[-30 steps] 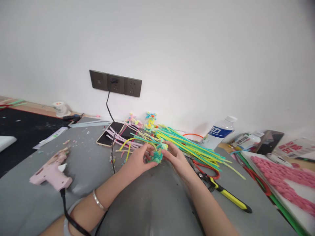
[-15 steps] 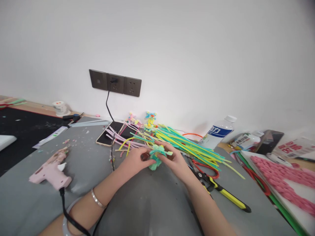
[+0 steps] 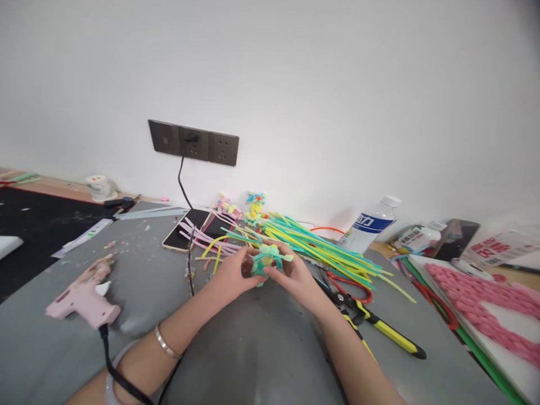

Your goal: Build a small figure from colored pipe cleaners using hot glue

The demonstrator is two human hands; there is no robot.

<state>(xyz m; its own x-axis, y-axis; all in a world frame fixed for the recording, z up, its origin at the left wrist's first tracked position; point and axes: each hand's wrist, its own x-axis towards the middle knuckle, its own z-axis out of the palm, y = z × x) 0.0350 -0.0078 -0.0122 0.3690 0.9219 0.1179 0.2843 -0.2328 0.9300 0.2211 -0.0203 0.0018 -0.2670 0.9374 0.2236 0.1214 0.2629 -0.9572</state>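
Note:
A small green and teal fuzzy figure (image 3: 266, 261) is held between both hands above the grey mat (image 3: 253, 349). My left hand (image 3: 233, 274) closes on its left side, with the thumb at its lower part. From the right, my right hand (image 3: 294, 277) grips it, thumb on its front and fingers behind. Beyond the hands lie yellow and teal pipe cleaners (image 3: 320, 247) and lilac ones (image 3: 206, 239). A yellow and blue figure (image 3: 255, 207) and a pink one (image 3: 228, 207) are near the wall.
A pink glue gun (image 3: 86, 295) lies at the left, its black cable running under my left forearm. Pliers (image 3: 392, 336), red-handled scissors (image 3: 354, 291) and a bottle (image 3: 371, 225) are at the right. Phones (image 3: 179, 233) lie behind the left hand.
The green figure has turned and tilted a little between my fingers, and less of its lower part shows. The view has shifted slightly.

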